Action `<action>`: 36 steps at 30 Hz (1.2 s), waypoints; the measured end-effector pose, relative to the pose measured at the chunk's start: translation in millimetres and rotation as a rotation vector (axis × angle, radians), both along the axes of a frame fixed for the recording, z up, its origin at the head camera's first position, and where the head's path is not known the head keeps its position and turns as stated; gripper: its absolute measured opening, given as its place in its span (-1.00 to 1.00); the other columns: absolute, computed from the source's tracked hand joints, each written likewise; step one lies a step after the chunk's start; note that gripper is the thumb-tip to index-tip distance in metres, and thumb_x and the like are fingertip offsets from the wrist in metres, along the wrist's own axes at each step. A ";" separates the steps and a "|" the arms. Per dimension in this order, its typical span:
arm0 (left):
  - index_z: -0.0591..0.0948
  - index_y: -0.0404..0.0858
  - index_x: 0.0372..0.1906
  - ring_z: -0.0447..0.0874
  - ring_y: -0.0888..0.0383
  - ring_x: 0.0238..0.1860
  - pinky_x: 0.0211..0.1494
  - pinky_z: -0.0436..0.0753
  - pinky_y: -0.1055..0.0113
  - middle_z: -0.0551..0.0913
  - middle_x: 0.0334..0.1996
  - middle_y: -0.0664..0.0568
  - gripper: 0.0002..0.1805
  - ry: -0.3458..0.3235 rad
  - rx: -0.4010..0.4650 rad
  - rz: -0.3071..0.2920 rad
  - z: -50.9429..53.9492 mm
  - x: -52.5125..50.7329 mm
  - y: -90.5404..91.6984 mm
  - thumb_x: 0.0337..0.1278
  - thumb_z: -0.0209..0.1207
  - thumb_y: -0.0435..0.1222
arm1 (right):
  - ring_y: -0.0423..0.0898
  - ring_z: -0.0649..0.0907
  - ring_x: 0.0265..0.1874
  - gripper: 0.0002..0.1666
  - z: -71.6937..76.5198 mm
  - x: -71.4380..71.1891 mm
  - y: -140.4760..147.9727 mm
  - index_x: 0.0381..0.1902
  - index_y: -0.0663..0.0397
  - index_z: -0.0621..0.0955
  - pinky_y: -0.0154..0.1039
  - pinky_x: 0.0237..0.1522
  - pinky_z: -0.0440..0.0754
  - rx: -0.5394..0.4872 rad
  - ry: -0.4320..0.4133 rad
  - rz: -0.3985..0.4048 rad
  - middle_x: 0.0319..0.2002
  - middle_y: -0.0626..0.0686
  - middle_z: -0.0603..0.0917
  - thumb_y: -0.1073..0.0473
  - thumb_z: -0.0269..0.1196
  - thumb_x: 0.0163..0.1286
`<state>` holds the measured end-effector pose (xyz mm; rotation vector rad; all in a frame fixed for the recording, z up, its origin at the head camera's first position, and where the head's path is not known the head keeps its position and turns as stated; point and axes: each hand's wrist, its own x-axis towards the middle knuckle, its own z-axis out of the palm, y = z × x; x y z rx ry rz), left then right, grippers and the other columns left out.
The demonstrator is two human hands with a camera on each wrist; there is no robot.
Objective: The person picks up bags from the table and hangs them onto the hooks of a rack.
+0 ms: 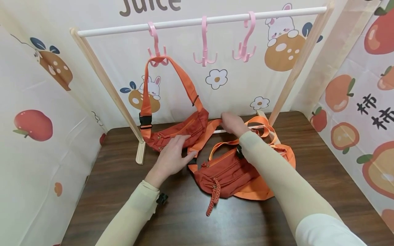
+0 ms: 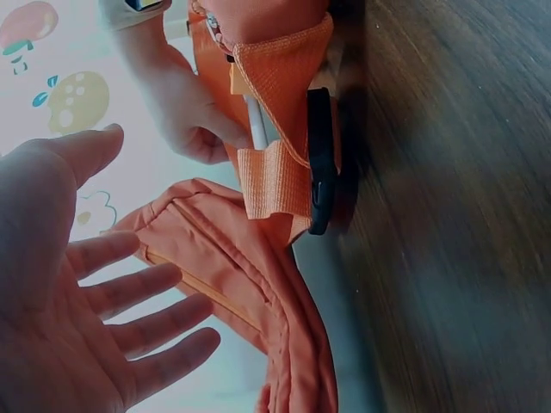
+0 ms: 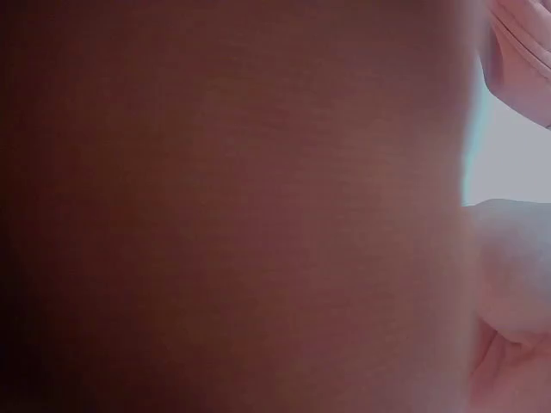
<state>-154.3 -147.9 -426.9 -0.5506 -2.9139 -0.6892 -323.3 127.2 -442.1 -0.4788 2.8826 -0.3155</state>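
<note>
A rust-red waist bag (image 1: 181, 131) hangs by its orange strap from the left pink hook (image 1: 156, 44). My left hand (image 1: 173, 155), fingers spread and holding nothing, is just in front of this bag; its palm (image 2: 60, 301) shows in the left wrist view. A second rust-red waist bag (image 1: 227, 174) lies on the table, partly over an orange bag (image 1: 257, 191). My right hand (image 1: 235, 124) grips the second bag's orange strap (image 1: 206, 136) near the back; its fingertips are partly hidden. Blurred dark-red fabric (image 3: 241, 206) fills most of the right wrist view.
A white rail (image 1: 197, 22) on wooden legs (image 1: 104, 82) spans the back. Two pink hooks, one in the middle (image 1: 204, 44) and one at right (image 1: 246, 39), carry nothing. Loose orange straps (image 1: 261, 121) lie by the right leg. Printed curtains surround the wooden table (image 1: 191, 218).
</note>
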 end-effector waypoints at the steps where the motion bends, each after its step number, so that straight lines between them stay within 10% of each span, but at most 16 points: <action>1: 0.44 -0.15 0.52 0.50 -0.05 0.37 0.40 0.53 -0.09 0.52 0.37 -0.04 -0.20 -0.001 0.001 0.001 -0.2 -0.2 0.9 0.36 0.33 0.17 | 0.10 0.61 -0.27 -0.81 0.2 0.4 0.2 -0.05 0.21 0.58 0.04 -0.16 0.61 -0.003 -0.003 -0.002 -0.21 0.17 0.64 0.15 0.17 0.65; 17: 0.44 -0.17 0.54 0.48 -0.05 0.38 0.39 0.53 -0.11 0.50 0.40 -0.03 -0.20 -0.011 0.057 -0.061 -1.5 -4.9 17.5 0.37 0.35 0.14 | 0.11 0.56 -0.30 -0.87 15.2 13.6 11.6 -0.03 0.21 0.53 -0.01 -0.20 0.51 -0.115 -0.019 -0.018 -0.25 0.17 0.60 0.25 0.17 0.59; 36: 0.26 -0.19 0.65 0.48 0.01 0.40 0.36 0.58 -0.02 0.42 0.48 -0.07 -0.11 0.053 0.113 -0.154 6.6 -27.8 70.4 0.38 0.40 -0.04 | 0.04 0.61 -0.56 -0.88 31.1 65.7 26.7 -0.11 0.10 0.50 -0.07 -0.49 0.54 -0.150 0.302 0.037 -0.47 0.07 0.57 0.30 0.25 0.50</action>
